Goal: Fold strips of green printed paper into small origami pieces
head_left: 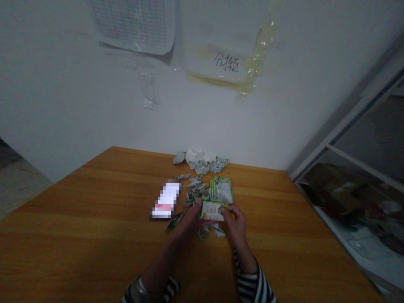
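Note:
Between my two hands is a small green and white printed packet [212, 210], held just above the table. My left hand [191, 217] grips its left edge, with the thumb upright along the side. My right hand [235, 219] pinches its right end between thumb and fingers. Just behind it lies a stack of similar green and white packets [222, 189]. Crumpled printed scraps [195, 191] are scattered left of the stack, and more small scraps [217, 229] lie under and in front of my hands. A dark green packet or scrap [175, 220] rests beside my left wrist.
A lit phone [166, 200] lies left of the scraps. Crumpled white paper and wrappers [202, 160] are heaped against the wall. The wooden table [94, 202] meets the wall at the back. To the right stands a framed glass panel [350, 181] with things behind it.

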Motion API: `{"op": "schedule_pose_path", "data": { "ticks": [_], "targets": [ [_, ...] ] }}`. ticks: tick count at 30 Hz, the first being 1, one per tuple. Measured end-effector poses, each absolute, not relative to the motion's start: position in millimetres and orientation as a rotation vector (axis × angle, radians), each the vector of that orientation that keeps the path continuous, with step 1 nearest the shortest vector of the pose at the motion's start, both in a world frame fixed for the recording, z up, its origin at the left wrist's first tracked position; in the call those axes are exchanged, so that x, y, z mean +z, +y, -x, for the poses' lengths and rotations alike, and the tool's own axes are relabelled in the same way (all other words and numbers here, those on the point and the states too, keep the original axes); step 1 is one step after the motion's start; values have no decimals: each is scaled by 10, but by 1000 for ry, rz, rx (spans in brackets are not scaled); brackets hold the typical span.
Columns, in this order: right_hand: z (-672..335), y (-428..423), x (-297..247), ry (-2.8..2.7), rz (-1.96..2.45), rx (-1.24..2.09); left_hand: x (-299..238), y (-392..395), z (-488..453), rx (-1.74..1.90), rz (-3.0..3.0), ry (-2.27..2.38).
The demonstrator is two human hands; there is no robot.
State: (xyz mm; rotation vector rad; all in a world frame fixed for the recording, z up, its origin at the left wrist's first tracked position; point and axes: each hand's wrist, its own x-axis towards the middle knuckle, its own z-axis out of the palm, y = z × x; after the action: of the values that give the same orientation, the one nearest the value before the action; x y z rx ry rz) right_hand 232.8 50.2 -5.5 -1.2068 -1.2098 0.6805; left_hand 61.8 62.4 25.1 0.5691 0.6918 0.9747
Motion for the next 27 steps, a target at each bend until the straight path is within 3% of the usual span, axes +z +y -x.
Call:
{"op": "schedule_pose_path", "data": {
  "ticks": [3, 9, 27],
  "targets": [
    [-2322, 507, -59, -1198, 1241, 557, 226, 584, -660, 972, -625, 654],
    [-2306, 502, -110, -1077, 1237, 817, 191, 503, -659, 1016, -727, 771],
    [-2359, 381, -100, -1067, 1237, 858, 250, 458, -669, 888, -642, 938]
  ]
}}
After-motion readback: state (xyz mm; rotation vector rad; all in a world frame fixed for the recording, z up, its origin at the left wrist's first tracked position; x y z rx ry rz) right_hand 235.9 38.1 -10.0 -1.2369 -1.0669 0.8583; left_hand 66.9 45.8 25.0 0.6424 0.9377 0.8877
